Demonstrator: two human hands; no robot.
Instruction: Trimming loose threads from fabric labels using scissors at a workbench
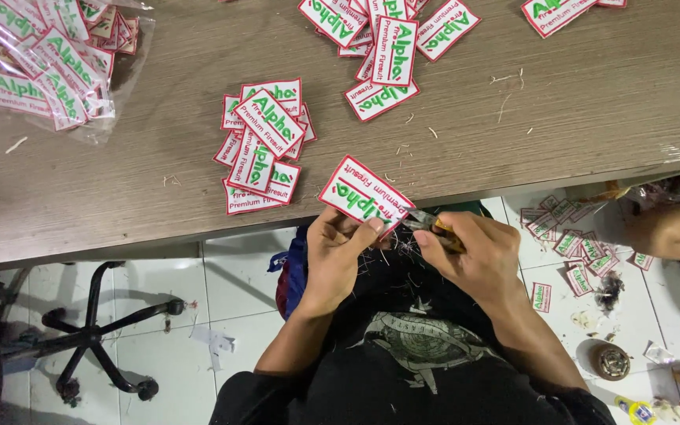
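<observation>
My left hand (338, 250) pinches a white rectangular embroidered patch with red border and green lettering (365, 196) by its lower edge, tilted so the rim faces my right hand (470, 250), which is closed around small yellow-handled thread snips (437, 226) touching that rim. Beyond my left hand, similar patches (262, 146) lie stacked on the brown wooden table (576, 94), probably within easy reach.

- Bare desk (560, 118) lies open right of the patch pile (263, 149), up to the far edge.
- That pile sits just left of the held patch (365, 195), blocking a leftward path.
- A plastic bag of patches (41, 63) fills the far left corner.
- More patches (383, 47) crowd the top middle.
</observation>
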